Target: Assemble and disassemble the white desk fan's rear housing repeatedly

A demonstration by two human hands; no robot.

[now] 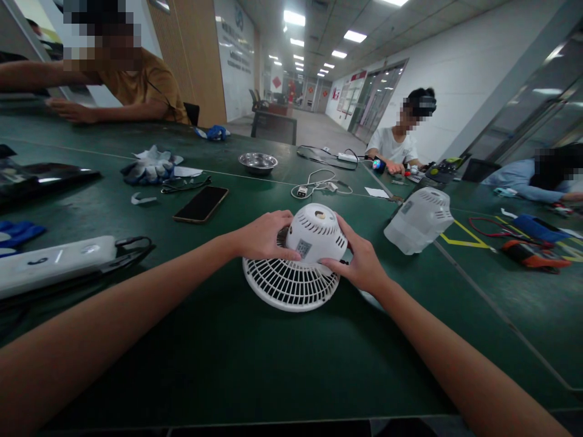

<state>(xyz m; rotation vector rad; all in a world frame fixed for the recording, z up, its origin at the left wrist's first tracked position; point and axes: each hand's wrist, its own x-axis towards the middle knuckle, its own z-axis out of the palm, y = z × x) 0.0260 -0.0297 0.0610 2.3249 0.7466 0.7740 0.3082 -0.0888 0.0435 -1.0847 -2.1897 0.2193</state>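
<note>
A white fan motor cover (314,233), domed and slotted with a printed label, sits over a round white fan grille (291,297) on the green table. My left hand (266,237) grips the cover's left side, thumb along its lower edge. On the opposite side my right hand (359,258) has its fingers round the cover and its thumb at the lower front. Whether the cover is fastened to the grille cannot be made out. To the right stands a white plastic housing (419,221) with vent slots.
Left on the table are a phone (201,204), work gloves (152,167) and a white power strip (59,264). A metal bowl (258,162) and a white cable (319,185) lie beyond the fan. An orange multimeter (532,254) is at right. Several people sit around the table.
</note>
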